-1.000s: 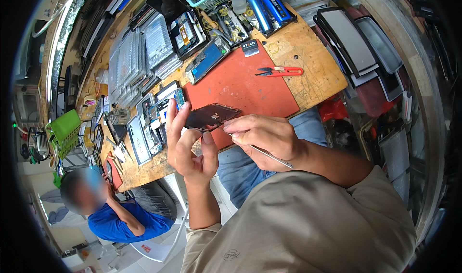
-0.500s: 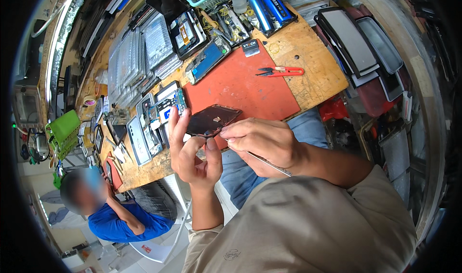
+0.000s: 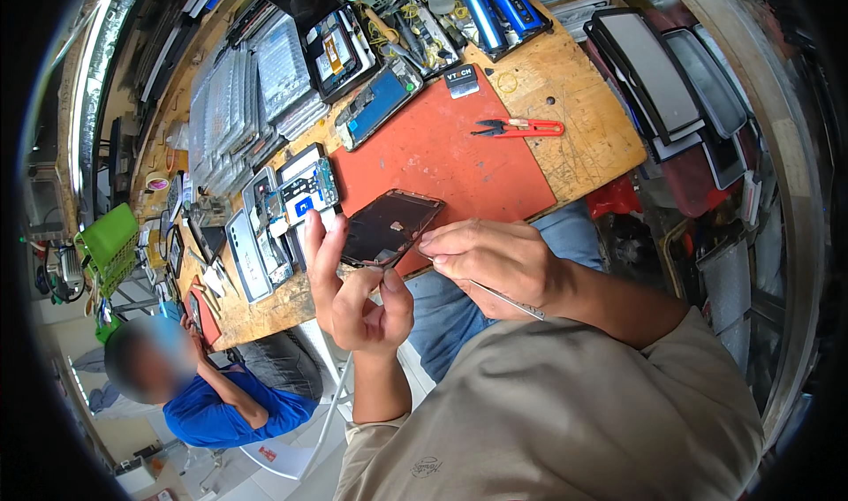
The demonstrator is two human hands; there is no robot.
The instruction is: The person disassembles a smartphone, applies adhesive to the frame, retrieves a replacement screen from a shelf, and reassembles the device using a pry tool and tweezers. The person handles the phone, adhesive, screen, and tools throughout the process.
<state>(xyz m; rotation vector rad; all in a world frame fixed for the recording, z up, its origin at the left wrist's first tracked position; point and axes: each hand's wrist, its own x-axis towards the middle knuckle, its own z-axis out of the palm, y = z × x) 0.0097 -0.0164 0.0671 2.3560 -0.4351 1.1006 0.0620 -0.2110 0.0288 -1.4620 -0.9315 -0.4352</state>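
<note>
My left hand pinches the near corner of a dark phone screen panel between thumb and forefinger, its other fingers raised. The panel is tilted over the near edge of the red mat, with small light bits near its lower right side. In my right hand is a slim silver metal tool, gripped like a pen; its handle points back toward my shirt. The fingers hide most of its working end, which is close to the panel's right edge. I cannot tell whether it touches.
Red thread snips and a dark card lie on the red mat. Opened phones, a blue-backed phone part and stacked clear packs line the left and back. A person in blue sits at lower left.
My right hand has drawn slightly right with the tool, away from the panel. The panel's face now shows more fully in my left hand. The view has shifted slightly.
</note>
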